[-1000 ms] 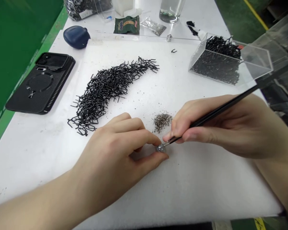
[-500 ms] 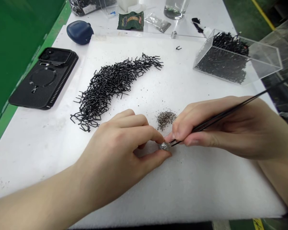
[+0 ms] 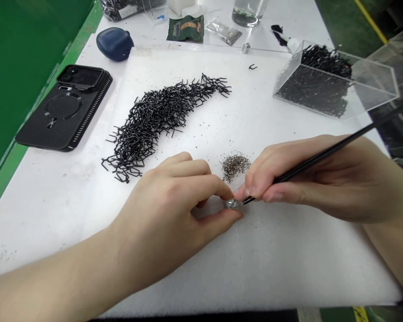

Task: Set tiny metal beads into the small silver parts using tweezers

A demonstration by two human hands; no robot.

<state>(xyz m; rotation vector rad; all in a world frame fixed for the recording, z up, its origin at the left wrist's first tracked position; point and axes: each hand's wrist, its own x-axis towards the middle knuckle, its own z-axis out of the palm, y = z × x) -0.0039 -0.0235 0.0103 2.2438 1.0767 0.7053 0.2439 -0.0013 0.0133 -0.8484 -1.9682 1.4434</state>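
Head: two hands (image 3: 168,201), one tool (image 3: 322,154)

Over the last second the whole view has slid, so the black phone (image 3: 67,107) and the pile of black pieces (image 3: 163,114) sit further right and slightly higher; the legs of the tweezers (image 3: 302,168) in the right hand (image 3: 309,183), seen slightly apart half a second ago, now look pressed together; the small shiny piece (image 3: 233,204) shows more bright glints than a second ago

Grain pile (image 3: 235,167) — bhd. workpc. (image 3: 233,204)
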